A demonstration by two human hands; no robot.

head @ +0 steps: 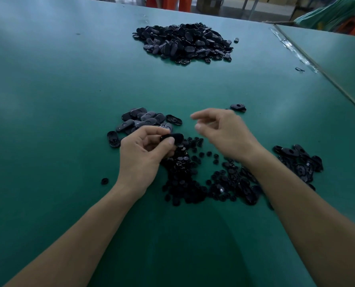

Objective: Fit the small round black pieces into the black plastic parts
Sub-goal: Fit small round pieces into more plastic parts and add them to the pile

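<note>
My left hand (145, 152) pinches one oval black plastic part (173, 137) between thumb and fingers, just above the heap of small round black pieces (193, 177). My right hand (224, 131) hovers to its right with loosely curled fingers that hold nothing I can see. A small cluster of oval parts (143, 121) lies beyond my left hand. More oval parts (301, 160) lie to the right of my right forearm, which hides part of the round pieces.
A big heap of oval black parts (185, 43) lies far back on the green table (58, 90). A single oval part (238, 107) lies past my right hand, and one round piece (104, 181) lies left of my left wrist. A seam (317, 65) crosses the table at right.
</note>
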